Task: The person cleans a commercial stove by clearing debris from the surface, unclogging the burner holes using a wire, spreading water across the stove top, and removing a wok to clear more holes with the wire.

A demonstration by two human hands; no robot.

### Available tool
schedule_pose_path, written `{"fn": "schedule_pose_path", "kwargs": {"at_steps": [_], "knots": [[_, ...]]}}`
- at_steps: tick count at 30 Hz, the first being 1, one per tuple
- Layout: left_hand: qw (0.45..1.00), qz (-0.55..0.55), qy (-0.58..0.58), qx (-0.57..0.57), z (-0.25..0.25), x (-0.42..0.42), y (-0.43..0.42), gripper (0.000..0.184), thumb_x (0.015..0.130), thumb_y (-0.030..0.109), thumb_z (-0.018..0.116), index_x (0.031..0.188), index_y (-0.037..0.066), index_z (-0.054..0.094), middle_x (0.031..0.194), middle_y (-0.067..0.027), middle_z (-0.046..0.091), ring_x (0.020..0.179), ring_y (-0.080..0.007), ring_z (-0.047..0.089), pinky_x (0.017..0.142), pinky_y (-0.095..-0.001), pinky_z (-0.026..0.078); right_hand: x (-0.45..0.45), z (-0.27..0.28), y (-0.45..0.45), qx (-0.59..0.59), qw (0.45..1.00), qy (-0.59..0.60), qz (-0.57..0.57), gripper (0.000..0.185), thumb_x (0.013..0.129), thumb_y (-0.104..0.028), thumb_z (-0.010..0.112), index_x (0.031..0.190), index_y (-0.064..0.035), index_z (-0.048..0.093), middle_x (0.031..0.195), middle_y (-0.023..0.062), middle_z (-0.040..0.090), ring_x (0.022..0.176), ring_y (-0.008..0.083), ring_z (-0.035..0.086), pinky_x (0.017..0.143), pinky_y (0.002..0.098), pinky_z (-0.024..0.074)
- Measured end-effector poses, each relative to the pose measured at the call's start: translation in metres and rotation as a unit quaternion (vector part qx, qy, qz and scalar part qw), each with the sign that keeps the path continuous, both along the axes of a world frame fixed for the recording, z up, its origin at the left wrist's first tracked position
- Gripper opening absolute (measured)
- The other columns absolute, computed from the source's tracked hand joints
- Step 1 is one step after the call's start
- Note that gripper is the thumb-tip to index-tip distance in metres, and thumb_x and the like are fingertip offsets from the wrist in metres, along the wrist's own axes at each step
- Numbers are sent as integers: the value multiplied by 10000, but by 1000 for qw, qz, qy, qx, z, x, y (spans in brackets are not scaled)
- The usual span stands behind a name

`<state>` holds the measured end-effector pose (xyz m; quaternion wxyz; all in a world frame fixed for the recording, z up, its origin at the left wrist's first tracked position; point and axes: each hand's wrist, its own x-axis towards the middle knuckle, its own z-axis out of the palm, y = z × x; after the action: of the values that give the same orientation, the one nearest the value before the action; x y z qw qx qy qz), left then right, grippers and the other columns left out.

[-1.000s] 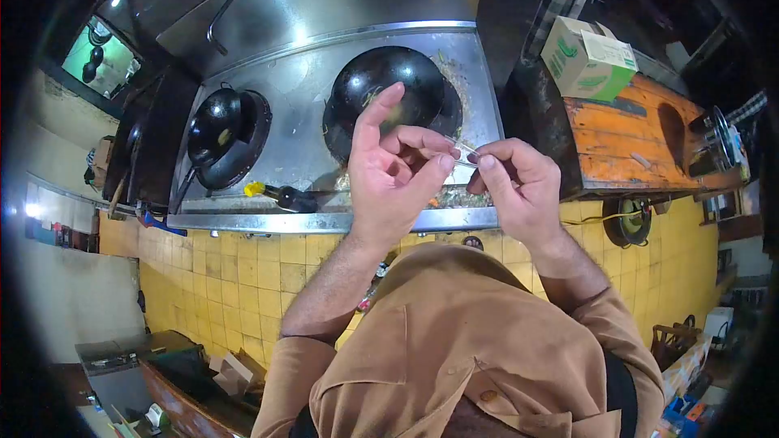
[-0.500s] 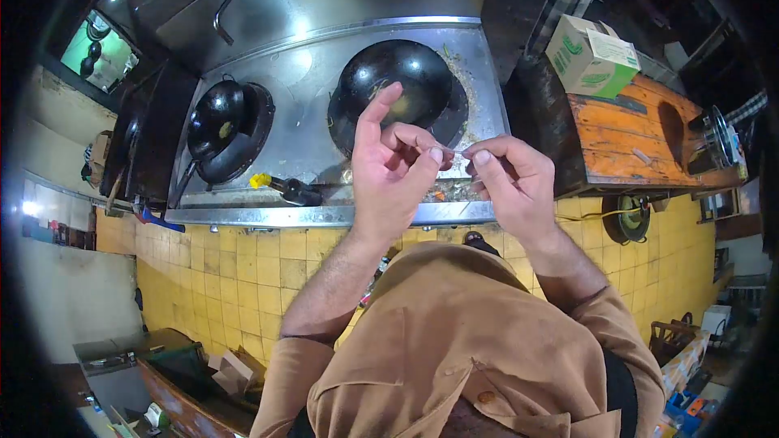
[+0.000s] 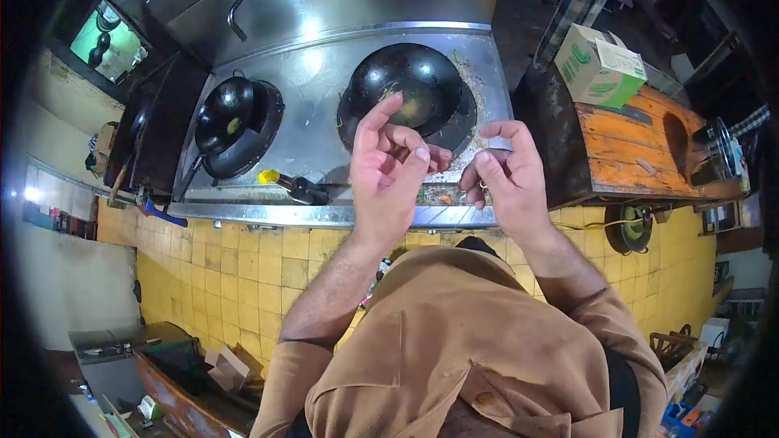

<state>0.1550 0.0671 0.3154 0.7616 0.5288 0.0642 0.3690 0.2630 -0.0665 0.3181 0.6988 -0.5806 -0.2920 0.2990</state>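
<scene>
Wok (image 3: 418, 81) on the stove (image 3: 312, 97), our two hands raised before it

We see it, black and round, on the right part of the steel top, with a yellowish patch (image 3: 412, 107) in its bottom. Our left hand (image 3: 385, 174) overlaps its near edge in view: one finger points up, the others curl, and the thumb lies close to a bent finger. Whether anything is pinched there, we cannot tell. Our right hand (image 3: 513, 182) is apart from the left, thumb bent towards the curled fingers; a pale sliver (image 3: 497, 143) shows by the forefinger, but we cannot tell whether it is gripped.

To the left we have a second wok (image 3: 221, 118) and, near the front edge, a dark bottle (image 3: 308, 191) with a yellow cap (image 3: 268, 177). Scraps (image 3: 479, 109) lie along the right side. Further right, a box (image 3: 599, 65) stands on an orange worktop (image 3: 617, 150).
</scene>
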Motion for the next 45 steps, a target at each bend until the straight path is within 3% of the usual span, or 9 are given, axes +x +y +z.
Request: {"fn": "schedule_pose_path", "kwargs": {"at_steps": [3,5,9,19,23,27,32,39,45], "knots": [[1000,14,-12,-19,-8,10,2,559,896,-40,565,1408,31,354,913,-37,544,832,-176,651,768,-352,577,5,-11,0,27,999,-11,-18,398,939,-54,604,1288,-64,412,731,56,627,595,88,590,506,228,463],[1000,15,-5,-14,-9,17,3,545,901,-37,561,1403,31,361,913,-36,544,822,-173,648,761,-352,578,16,-39,2,87,951,-282,-92,438,878,-23,666,1270,-63,472,746,71,633,634,116,605,537,267,473],[1000,4,-4,-24,-15,36,7,524,908,-37,550,1396,34,371,918,-31,539,799,-167,641,734,-351,581,33,-25,3,7,920,-388,-57,163,815,-15,720,976,-16,693,748,88,644,635,167,613,567,293,474],[999,16,16,-25,-15,91,30,498,908,-26,534,1385,39,408,932,-33,546,812,-189,650,739,-367,571,102,-20,11,-5,976,-209,67,132,921,0,579,1017,-9,669,770,93,655,669,164,631,619,291,504],[998,-58,6,-39,-4,100,60,433,934,58,531,1364,34,486,977,-44,595,910,-187,648,830,-369,545,125,-15,13,-8,953,-272,134,126,914,35,544,965,-18,646,776,97,641,689,181,645,612,311,500],[931,-156,218,247,26,119,60,382,858,26,696,1237,42,647,1023,-62,677,954,-112,623,840,-253,499,131,-11,11,-29,933,-307,185,117,894,35,557,942,-28,643,785,116,645,707,251,659,630,356,509],[886,-216,234,338,39,133,48,235,822,43,751,1051,27,701,948,-27,691,833,-85,636,757,-242,517,128,-8,9,-59,904,-339,255,139,867,31,573,966,-42,638,837,144,664,808,345,665,694,432,523],[938,-235,201,157,16,127,49,122,866,52,723,943,14,635,888,-45,684,804,-92,638,732,-241,522,123,-14,6,-11,890,-373,262,146,878,43,541,971,-35,623,824,142,657,802,295,670,704,383,536],[973,-164,142,74,1,117,54,141,883,34,701,930,35,568,871,-56,667,817,-114,639,759,-267,530,109,-40,8,-13,983,-175,56,66,929,17,530,958,-2,586,756,87,629,697,137,652,616,282,506]]}}
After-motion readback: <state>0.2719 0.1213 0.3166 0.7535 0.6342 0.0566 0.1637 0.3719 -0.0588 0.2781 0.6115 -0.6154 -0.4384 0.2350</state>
